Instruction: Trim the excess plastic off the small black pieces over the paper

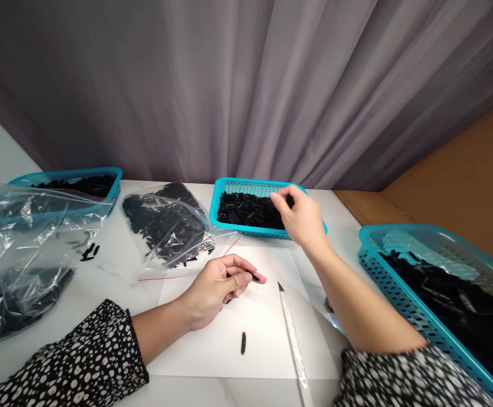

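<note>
Above the white sheet of paper (212, 356), my left hand (216, 288) is closed, a small dark stick-like piece (253, 276) pinched between thumb and fingers. Another dark piece (243, 343) lies alone on the paper below it. My right hand (301, 217) reaches over the right side of the middle blue basket (267, 231), which holds many black pieces (246, 209). Its thumb and fingers are drawn together at the pieces; what they grip is hidden. A pointed tool with a wrapped white handle (291, 333) rests on the paper between my arms.
A clear zip bag of black pieces (168, 223) lies left of the middle basket. Farther left are another clear bag (21, 294), a few loose pieces (89, 252) and a blue basket (117, 192). A larger blue basket (373, 271) stands at right. A grey curtain (212, 90) hangs behind.
</note>
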{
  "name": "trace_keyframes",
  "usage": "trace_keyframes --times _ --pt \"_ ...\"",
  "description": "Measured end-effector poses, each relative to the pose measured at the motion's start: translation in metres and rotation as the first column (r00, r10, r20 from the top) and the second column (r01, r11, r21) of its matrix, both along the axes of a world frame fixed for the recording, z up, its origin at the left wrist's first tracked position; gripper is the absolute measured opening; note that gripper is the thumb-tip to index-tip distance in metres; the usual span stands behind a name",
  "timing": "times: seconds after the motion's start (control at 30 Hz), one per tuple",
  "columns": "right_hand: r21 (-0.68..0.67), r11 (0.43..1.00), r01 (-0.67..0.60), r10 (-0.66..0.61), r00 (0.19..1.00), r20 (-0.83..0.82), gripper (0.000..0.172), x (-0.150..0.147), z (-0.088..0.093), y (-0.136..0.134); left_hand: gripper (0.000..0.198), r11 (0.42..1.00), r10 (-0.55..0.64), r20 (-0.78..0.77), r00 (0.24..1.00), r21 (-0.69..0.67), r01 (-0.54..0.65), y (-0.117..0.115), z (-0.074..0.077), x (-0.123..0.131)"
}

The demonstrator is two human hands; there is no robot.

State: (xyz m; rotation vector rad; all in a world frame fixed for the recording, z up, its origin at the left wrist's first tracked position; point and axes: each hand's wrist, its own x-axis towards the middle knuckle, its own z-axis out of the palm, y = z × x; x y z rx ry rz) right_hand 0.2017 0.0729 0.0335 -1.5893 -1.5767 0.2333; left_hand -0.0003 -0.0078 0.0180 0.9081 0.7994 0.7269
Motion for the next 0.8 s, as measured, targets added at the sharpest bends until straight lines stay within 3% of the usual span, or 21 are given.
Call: trace_keyframes --times 0.07,0.13,0.27,0.37,0.43,0.5,0.63,0.8 --pt "-0.05 0.996 -0.067 0.071 0.995 0.069 0.021 0.004 0.001 0.014 0.034 1.0 0.001 0.003 1.0 -0.013 -0.001 0.001 -0.002 -0.002" --pt "-0.072 0.991 -0.116 0.123 0.987 0.102 0.022 0.007 0.002 0.01 0.04 1.0 0.004 0.01 1.0 -0.016 -0.004 0.001 -0.003 -0.003" --pt "0.005 0.972 -0.236 0.227 0.94 0.253 0.027 0.02 0.002 -0.039 0.046 1.0 0.007 0.037 0.999 -0.013 -0.006 0.002 -0.004 -0.003" --pt "-0.064 0.95 -0.305 0.308 0.886 0.346 0.027 0.033 -0.007 -0.083 0.048 1.0 0.002 0.036 0.999 -0.019 -0.001 0.0 -0.003 -0.003" --pt "-0.21 0.868 -0.45 0.495 0.748 0.442 0.031 0.038 -0.017 -0.108 0.046 1.0 0.003 0.027 1.0 -0.025 -0.002 -0.002 -0.003 -0.003" --pt "-0.299 0.799 -0.521 0.594 0.615 0.518 0.039 0.04 -0.025 -0.126 0.043 1.0 0.001 0.027 1.0 -0.026 0.0 -0.003 -0.004 -0.002" --pt "-0.324 0.741 -0.588 0.646 0.494 0.582 0.026 0.032 -0.024 -0.14 0.041 1.0 -0.006 0.058 0.998 -0.029 0.008 -0.004 -0.004 0.0" --pt "-0.383 0.722 -0.576 0.613 0.276 0.74 0.02 0.017 -0.01 -0.129 0.039 0.999 0.002 0.058 0.998 -0.046 0.001 -0.003 -0.004 0.001"
